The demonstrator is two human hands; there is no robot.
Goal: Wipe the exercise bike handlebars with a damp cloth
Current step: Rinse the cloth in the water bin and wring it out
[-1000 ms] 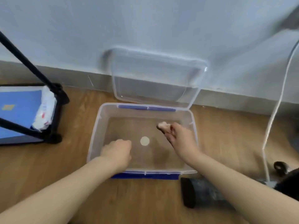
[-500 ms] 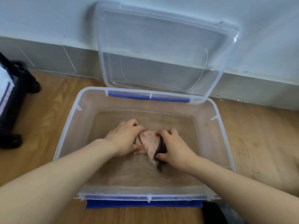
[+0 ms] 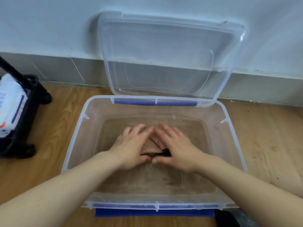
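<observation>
Head view: left hand (image 3: 131,147), right hand (image 3: 179,150) flat on crumpled cloth (image 3: 151,143) in clear tub (image 3: 82,141)

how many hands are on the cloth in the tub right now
2. The left hand presses the left side of the cloth, the right hand its right side, both inside the clear tub. Most of the cloth is hidden under them.

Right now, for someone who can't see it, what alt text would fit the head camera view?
The person's left hand and right hand press a pinkish cloth down in shallow water inside a clear plastic bin on a wooden floor. Its lid stands open against the wall.
</observation>
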